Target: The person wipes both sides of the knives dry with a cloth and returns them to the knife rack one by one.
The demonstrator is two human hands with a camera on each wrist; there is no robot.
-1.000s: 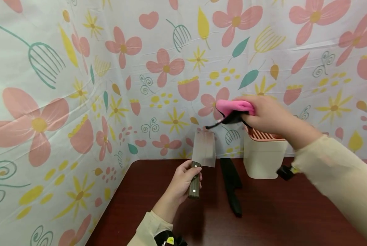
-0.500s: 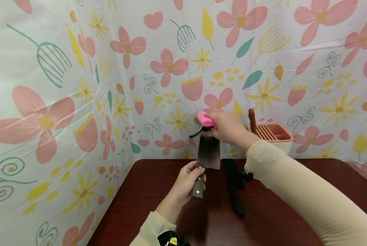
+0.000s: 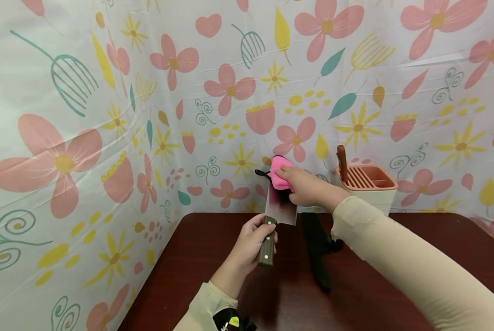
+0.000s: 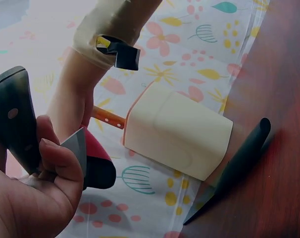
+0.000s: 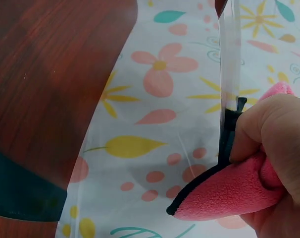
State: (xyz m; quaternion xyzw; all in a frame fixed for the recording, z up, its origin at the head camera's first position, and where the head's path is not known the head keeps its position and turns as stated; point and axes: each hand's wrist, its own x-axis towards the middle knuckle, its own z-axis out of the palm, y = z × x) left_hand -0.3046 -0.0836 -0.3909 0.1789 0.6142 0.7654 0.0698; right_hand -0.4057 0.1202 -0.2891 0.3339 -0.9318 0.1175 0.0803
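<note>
My left hand [image 3: 247, 241] grips a cleaver by its dark, riveted handle [image 3: 266, 248], blade [image 3: 285, 216] pointing up and away above the table. In my right hand [image 3: 307, 186] is a pink cloth [image 3: 281, 174] with black edging and a small black loop, pressed to the upper part of the blade and covering it. The right wrist view shows the cloth [image 5: 229, 193] folded around the blade's edge-on strip [image 5: 229, 64], fingers pinching it. Left fingers [image 4: 61, 163] curl round the handle in the left wrist view.
A black knife [image 3: 320, 271] lies on the dark red table [image 3: 379, 285], right of the cleaver. Behind it stands a cream knife block [image 3: 383, 201] with an orange slotted top, holding a brown-handled knife [image 3: 342, 163]. Flower-patterned cloth [image 3: 230, 133] hangs behind and at left.
My right hand has brought the pink cloth left and down from above the knife block onto the cleaver's blade, then a little further down it. The left hand keeps its grip, nearly still.
</note>
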